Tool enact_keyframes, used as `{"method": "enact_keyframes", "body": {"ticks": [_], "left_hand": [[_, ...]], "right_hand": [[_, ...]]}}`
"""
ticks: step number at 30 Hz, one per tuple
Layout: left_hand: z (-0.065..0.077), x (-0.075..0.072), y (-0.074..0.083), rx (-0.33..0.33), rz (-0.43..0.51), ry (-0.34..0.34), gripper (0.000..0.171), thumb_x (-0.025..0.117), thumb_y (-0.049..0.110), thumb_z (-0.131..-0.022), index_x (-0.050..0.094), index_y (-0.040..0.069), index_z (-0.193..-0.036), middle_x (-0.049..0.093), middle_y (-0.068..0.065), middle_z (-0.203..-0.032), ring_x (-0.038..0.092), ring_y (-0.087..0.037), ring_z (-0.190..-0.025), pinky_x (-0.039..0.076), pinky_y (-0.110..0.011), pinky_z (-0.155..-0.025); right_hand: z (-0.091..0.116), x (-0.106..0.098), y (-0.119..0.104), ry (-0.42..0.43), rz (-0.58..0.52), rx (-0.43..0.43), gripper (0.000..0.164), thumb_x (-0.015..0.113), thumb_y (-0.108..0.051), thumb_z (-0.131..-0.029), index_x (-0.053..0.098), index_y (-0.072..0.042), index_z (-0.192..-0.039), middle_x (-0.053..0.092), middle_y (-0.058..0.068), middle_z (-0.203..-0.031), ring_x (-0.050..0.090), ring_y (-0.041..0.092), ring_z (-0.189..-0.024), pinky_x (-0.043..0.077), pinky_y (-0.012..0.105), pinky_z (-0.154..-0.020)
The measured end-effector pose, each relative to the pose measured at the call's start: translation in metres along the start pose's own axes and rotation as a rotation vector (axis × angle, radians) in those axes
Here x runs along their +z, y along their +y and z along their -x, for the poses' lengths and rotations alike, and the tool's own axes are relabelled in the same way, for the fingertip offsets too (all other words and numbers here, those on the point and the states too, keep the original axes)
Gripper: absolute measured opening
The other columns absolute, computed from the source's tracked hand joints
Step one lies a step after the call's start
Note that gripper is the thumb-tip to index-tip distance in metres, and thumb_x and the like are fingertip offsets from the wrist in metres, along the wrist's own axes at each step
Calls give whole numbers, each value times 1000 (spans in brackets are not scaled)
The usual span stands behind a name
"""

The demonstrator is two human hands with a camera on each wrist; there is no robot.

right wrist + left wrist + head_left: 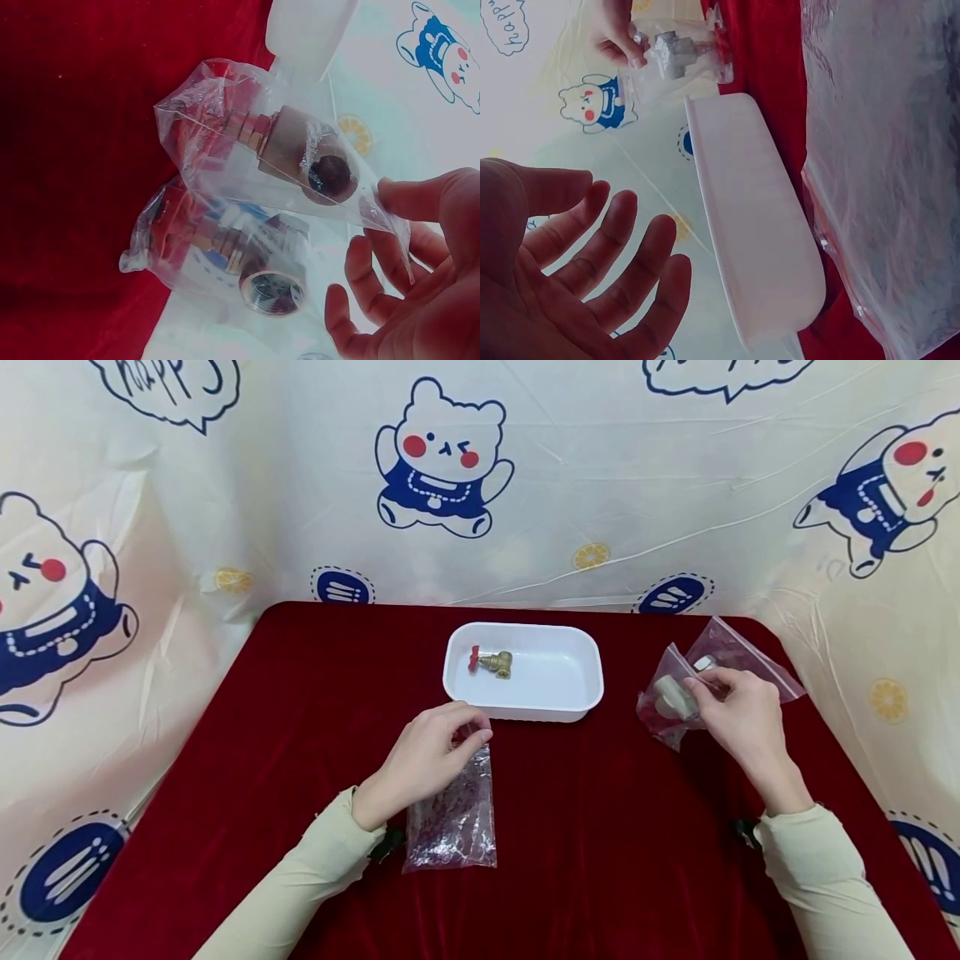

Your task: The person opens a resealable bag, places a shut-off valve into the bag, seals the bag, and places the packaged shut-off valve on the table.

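My right hand (742, 714) pinches the edge of a clear zip bag (240, 169) between thumb and fingers. Inside that bag is a grey metal valve (304, 150) with a red handle. A second zip bag (750, 656) with a similar valve (271, 274) lies right beside it at the table's right side. My left hand (427, 756) hovers over a flat, clear plastic bag (453, 831), its fingers loosely bent. The left wrist view shows nothing between those fingers (619, 225).
Past the hands, a white tray (558, 672) stands near the table's back edge. In its left part lies a brass valve (501, 664) with a red handle. Dark red cloth (600, 827) covers the table, and a printed curtain (585, 468) surrounds it behind and at the sides.
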State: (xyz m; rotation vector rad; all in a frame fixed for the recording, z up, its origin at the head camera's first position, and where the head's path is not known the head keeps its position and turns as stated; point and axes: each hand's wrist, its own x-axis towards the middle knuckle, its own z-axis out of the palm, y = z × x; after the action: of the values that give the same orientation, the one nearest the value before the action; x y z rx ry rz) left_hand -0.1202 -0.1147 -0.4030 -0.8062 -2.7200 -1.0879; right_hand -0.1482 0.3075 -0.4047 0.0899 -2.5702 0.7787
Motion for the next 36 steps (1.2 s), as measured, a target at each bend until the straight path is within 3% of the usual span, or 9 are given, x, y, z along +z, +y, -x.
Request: {"method": "enact_keyframes", "body": {"ticks": [6, 13, 19, 31, 36], "left_hand": [[-2, -4, -1, -10, -8, 2, 6, 71, 20, -103, 76, 19, -101, 70, 11, -100, 58, -10, -81, 51, -33, -72], [0, -7, -1, -8, -11, 17, 6, 72, 20, -102, 77, 16, -102, 71, 9, -102, 59, -11, -83, 51, -34, -73], [1, -8, -5, -6, -21, 21, 7, 70, 20, -103, 76, 18, -100, 70, 10, -101, 59, -10, -82, 51, -33, -72], [5, -19, -9, -37, -38, 25, 6, 70, 20, -103, 76, 17, -101, 68, 9, -98, 62, -19, -82, 51, -34, -72], [8, -22, -12, -48, -49, 37, 6, 71, 21, -102, 76, 17, -103, 69, 8, -98, 61, -16, -81, 51, -35, -72]], "right_hand": [[1, 0, 1, 31, -41, 1, 21, 83, -16, -91, 80, 0, -105, 74, 18, -87, 56, 20, -77, 38, 15, -64], [-4, -3, -10, 168, -105, -105, 11, 82, -8, -88, 81, 0, -95, 73, 16, -85, 53, 20, -78, 34, 15, -68], [-4, -6, -27, 221, -161, -151, 6, 80, -5, -90, 80, 1, -91, 73, 15, -87, 54, 17, -79, 37, 16, -69], [4, 3, -59, 169, -267, -280, 8, 84, 2, -85, 80, -3, -90, 72, 9, -85, 56, 19, -84, 39, 19, -74], [5, 12, -69, 138, -297, -325, 7, 82, 1, -87, 80, -2, -92, 71, 7, -82, 57, 19, -81, 42, 23, -74]]}}
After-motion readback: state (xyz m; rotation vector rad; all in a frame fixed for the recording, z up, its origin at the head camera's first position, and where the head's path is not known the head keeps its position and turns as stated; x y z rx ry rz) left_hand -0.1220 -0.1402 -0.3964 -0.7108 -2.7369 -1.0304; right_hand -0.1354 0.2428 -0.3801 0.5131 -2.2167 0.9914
